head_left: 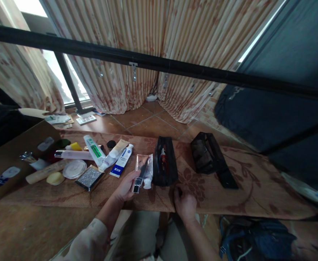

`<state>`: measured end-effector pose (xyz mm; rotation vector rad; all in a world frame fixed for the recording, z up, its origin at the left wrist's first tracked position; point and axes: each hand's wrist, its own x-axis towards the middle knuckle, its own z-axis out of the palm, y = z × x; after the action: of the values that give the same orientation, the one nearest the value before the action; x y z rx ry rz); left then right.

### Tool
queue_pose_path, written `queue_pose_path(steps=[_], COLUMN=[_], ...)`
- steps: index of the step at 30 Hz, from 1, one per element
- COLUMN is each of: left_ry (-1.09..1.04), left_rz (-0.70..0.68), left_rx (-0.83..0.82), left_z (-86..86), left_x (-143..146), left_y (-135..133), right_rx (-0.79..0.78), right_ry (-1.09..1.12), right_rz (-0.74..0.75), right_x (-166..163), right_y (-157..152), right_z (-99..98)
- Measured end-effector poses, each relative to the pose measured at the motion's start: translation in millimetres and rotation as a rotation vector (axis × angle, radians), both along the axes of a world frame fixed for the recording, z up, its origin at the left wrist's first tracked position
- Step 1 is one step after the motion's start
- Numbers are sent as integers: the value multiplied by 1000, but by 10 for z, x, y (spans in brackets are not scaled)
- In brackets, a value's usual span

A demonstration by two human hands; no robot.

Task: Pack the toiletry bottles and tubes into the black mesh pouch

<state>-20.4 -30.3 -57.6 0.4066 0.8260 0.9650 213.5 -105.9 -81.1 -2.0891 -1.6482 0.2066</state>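
My left hand (pixel 126 185) is closed on a shiny pinkish cosmetic tube (pixel 142 165) with a silver cap toward me. Right beside it lies a silver tube (pixel 148 170) with a white cap; I cannot tell if the hand touches that one. A black pouch (pixel 172 163) lies open to the right, with a red item (pixel 163 161) inside. My right hand (pixel 185 203) rests at the pouch's near right corner, fingers curled; what they hold, if anything, is hidden. Left of my left hand is a blue-and-white tube (pixel 121 161).
Several toiletries spread leftward: a green-and-white tube (pixel 96 152), a glittery compact (pixel 90 177), a round clear case (pixel 74 169), a yellow sponge (pixel 55 178). A cardboard box (pixel 25 145) stands far left. A black mesh case (pixel 206 154) sits right. A dark bar (pixel 148 61) crosses ahead.
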Motion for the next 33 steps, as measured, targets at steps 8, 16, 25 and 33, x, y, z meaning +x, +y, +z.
queue_pose_path(steps=[8,16,25,33], left_ry=[76,149,338,611], left_rz=[20,31,92,61], left_rx=[-28,1,64,184], left_z=[33,83,62,140], left_x=[-5,24,102,79], left_y=[-18,-56,-87,-149], right_rx=[-31,-3,-26,-7], right_ry=[86,152,107,146], right_rz=[-15,-29,-144,-132], right_x=[20,120,235,222], right_y=[53,136,282,257], right_z=[54,75,103,129])
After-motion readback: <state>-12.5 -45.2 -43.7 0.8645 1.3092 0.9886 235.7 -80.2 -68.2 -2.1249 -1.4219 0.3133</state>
